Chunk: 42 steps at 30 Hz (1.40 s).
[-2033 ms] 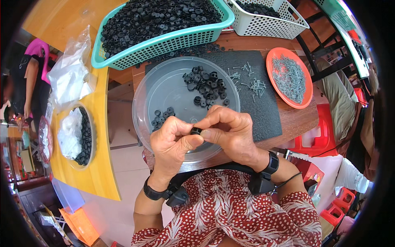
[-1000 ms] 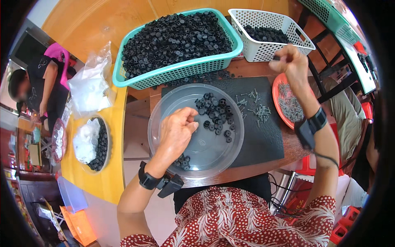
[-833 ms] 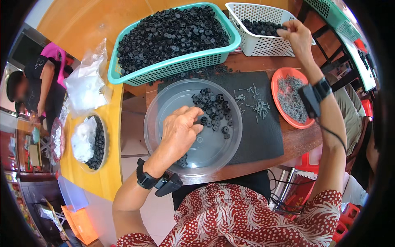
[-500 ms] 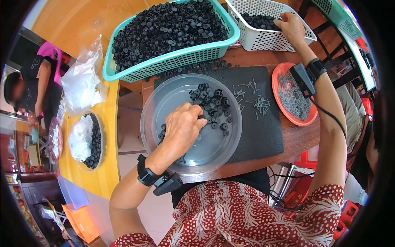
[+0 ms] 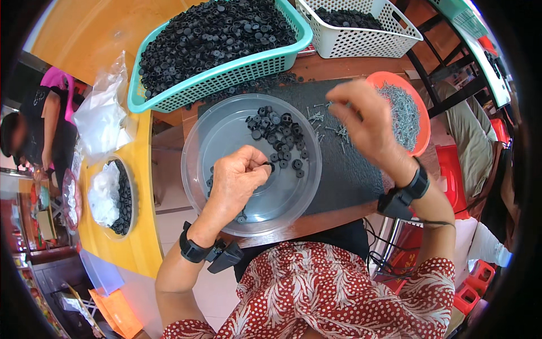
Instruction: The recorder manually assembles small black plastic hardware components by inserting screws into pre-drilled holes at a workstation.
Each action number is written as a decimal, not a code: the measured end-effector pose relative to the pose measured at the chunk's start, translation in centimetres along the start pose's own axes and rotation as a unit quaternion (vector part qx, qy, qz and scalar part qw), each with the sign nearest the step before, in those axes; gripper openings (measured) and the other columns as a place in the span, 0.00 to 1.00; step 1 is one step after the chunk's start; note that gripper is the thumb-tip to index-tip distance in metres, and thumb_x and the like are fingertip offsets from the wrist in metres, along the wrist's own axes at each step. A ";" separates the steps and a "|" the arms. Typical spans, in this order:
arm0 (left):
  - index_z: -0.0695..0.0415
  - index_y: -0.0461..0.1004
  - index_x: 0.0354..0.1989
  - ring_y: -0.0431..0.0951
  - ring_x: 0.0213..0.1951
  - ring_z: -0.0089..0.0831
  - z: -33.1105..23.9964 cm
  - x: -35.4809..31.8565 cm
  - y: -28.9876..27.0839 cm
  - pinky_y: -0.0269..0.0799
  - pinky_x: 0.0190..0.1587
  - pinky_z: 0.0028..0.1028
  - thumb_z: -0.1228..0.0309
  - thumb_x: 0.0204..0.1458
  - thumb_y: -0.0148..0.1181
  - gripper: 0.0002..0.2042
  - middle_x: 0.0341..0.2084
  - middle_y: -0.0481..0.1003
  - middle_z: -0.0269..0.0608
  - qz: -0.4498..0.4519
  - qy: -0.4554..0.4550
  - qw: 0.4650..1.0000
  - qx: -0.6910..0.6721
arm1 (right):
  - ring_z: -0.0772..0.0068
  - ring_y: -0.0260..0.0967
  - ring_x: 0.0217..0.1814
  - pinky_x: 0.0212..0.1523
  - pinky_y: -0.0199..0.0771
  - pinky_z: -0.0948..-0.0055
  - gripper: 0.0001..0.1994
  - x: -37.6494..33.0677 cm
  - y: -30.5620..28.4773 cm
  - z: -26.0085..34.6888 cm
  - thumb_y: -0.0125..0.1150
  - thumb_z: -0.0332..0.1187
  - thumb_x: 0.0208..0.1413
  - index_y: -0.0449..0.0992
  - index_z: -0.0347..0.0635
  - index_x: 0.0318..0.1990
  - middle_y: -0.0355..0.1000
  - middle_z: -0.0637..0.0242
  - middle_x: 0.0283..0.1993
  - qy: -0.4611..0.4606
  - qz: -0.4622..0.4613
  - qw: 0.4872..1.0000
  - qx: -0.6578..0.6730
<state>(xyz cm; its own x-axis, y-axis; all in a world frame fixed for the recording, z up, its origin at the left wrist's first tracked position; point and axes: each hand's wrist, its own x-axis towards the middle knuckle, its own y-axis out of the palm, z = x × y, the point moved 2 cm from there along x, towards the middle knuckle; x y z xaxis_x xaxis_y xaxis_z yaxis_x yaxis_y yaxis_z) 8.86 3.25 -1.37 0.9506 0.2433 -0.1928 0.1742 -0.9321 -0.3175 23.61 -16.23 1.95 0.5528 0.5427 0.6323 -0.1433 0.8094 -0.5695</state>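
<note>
My left hand is over the round clear plastic tub, its thumb and fingers pinching a small black round plastic part. More such black parts lie loose in the tub, mostly at its right side. My right hand hovers above the dark mat, slightly blurred, its fingers bent and apart with nothing visible between them. Under and beside it, small grey screws lie scattered on the mat. An orange-red dish heaped with screws stands just right of that hand.
A teal basket piled with black parts stands at the back, beside a white perforated basket holding more. The dark mat covers part of the wooden table. To the left, a yellow table bears plastic bags and a tub. A person sits further left.
My right hand has come out of the white basket, back toward me over the mat beside the screws. My left hand stays over the tub, and the pinched part now shows.
</note>
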 end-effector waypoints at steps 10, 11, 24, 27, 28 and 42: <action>0.67 0.71 0.32 0.77 0.22 0.30 -1.1 -1.2 0.2 0.71 0.23 0.22 0.78 0.48 0.55 0.06 0.22 0.75 0.45 0.037 -0.089 0.955 -0.281 | 0.57 0.66 0.32 0.32 0.67 0.64 0.16 -3.5 5.4 5.7 0.67 0.25 0.35 0.71 0.37 0.35 0.68 0.59 0.31 -0.022 0.142 0.977 0.154; 0.67 0.71 0.32 0.77 0.22 0.30 -1.0 -1.4 0.2 0.71 0.23 0.22 0.78 0.48 0.55 0.06 0.22 0.75 0.45 0.035 -0.089 0.955 -0.282 | 0.55 0.65 0.32 0.32 0.67 0.63 0.14 -3.6 5.7 5.7 0.66 0.25 0.36 0.70 0.37 0.33 0.67 0.58 0.29 -0.001 0.147 0.974 0.174; 0.67 0.70 0.35 0.77 0.25 0.29 0.2 -2.6 0.2 0.71 0.26 0.23 0.78 0.49 0.58 0.07 0.28 0.75 0.43 0.041 -0.063 0.941 -0.330 | 0.67 0.67 0.28 0.25 0.65 0.71 0.14 -3.6 5.8 6.4 0.65 0.22 0.37 0.72 0.39 0.35 0.68 0.64 0.27 0.027 0.142 0.964 0.222; 0.67 0.70 0.36 0.76 0.25 0.29 0.1 -3.0 0.5 0.72 0.26 0.25 0.78 0.49 0.58 0.07 0.29 0.75 0.43 0.008 -0.022 0.952 -0.304 | 0.60 0.67 0.29 0.28 0.67 0.65 0.13 -3.8 5.7 6.7 0.64 0.23 0.38 0.71 0.38 0.34 0.68 0.60 0.26 0.034 0.134 0.965 0.223; 0.67 0.70 0.35 0.75 0.25 0.28 -0.1 -3.1 0.6 0.72 0.26 0.25 0.79 0.49 0.58 0.07 0.28 0.74 0.43 -0.007 -0.005 0.956 -0.293 | 0.60 0.67 0.29 0.28 0.67 0.65 0.12 -3.7 5.6 6.9 0.64 0.24 0.38 0.71 0.38 0.34 0.68 0.60 0.27 0.037 0.137 0.966 0.218; 0.67 0.71 0.33 0.76 0.23 0.33 -0.3 -3.3 -0.2 0.71 0.24 0.27 0.79 0.46 0.57 0.07 0.25 0.75 0.48 0.061 -0.088 0.907 -0.407 | 0.82 0.65 0.29 0.29 0.65 0.78 0.07 -3.5 5.1 7.2 0.62 0.26 0.44 0.74 0.37 0.33 0.69 0.69 0.29 0.236 0.213 0.869 0.379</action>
<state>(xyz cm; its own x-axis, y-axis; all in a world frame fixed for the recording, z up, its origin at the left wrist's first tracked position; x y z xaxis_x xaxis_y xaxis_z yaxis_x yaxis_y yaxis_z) 5.73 2.54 -0.37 0.9323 0.0977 -0.3482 0.2707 -0.8268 0.4931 15.01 -12.35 0.65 0.5659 0.8222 0.0613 -0.8187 0.5692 -0.0759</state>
